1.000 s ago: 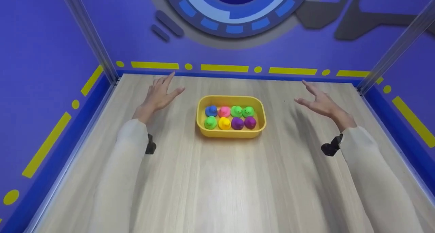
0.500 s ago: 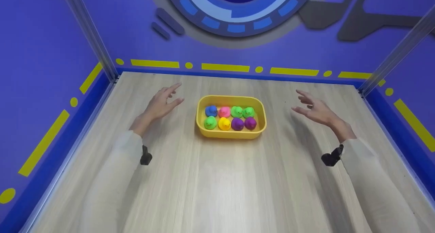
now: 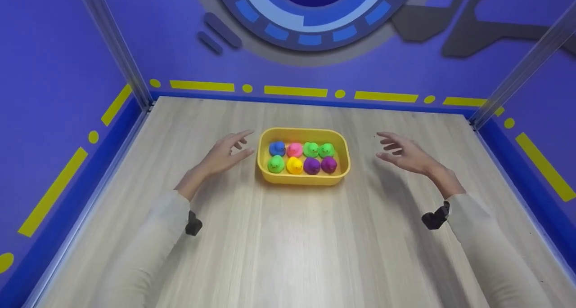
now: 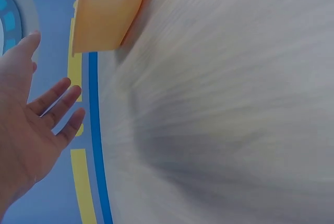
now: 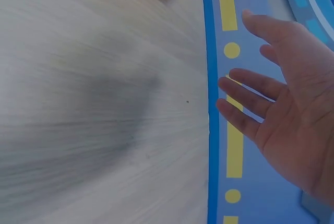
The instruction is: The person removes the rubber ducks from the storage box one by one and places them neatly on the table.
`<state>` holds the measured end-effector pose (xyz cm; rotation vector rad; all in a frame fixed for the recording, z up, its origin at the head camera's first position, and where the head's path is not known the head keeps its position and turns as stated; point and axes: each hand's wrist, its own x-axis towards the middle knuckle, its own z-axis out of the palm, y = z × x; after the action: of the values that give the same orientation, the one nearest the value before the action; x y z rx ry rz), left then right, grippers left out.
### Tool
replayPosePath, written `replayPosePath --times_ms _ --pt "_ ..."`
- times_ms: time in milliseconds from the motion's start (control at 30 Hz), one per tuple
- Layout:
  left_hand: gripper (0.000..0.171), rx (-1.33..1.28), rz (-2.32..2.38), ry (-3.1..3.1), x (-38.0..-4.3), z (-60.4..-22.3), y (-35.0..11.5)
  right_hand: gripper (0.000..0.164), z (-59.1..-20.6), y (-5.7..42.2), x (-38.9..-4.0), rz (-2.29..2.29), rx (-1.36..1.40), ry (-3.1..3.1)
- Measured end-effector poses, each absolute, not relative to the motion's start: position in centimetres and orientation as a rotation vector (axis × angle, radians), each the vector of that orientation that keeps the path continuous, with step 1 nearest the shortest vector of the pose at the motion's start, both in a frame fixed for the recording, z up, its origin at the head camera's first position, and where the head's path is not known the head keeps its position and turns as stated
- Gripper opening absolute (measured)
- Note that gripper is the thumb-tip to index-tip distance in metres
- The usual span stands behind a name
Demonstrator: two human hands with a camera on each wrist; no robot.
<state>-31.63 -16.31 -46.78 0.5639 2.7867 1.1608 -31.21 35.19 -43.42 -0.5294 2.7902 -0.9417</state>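
Note:
A yellow plastic tub (image 3: 303, 180) stands on the wooden table and holds two rows of small toy ducks. In the back row are a blue duck (image 3: 277, 149), a pink duck (image 3: 294, 149) and two green ones. The front row has a green duck (image 3: 276, 164), a yellow duck (image 3: 294, 165) and two purple ducks (image 3: 312, 166). My left hand (image 3: 222, 154) hovers just left of the tub, fingers spread and holding nothing. To the right, farther from the tub, my right hand (image 3: 407, 155) is also raised with relaxed fingers and nothing in it. Both wrist views show the palms bare.
Blue panels (image 3: 180, 42) with yellow markings wall the table at the back and both sides. Metal posts (image 3: 114, 47) stand at the back corners. The light wooden tabletop (image 3: 297, 245) stretches in front of the tub. A black camera sits at each wrist.
Both hands have come nearer to the tub and lower in the view, the left moving right and the right moving slightly left. The tub and ducks have stayed in place.

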Motion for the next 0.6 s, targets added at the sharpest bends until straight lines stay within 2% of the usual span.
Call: replayPosePath --times_ms 267,600 --pt "0.061 0.623 1.203 2.740 -31.8 -47.7 -15.0 0.050 -45.0 34.1 -31.3 -0.990 -0.637 2.802" --pt "0.052 0.670 1.336 2.649 -32.1 -48.7 -13.8 0.049 -45.7 33.3 -31.3 -1.059 -0.629 2.789"
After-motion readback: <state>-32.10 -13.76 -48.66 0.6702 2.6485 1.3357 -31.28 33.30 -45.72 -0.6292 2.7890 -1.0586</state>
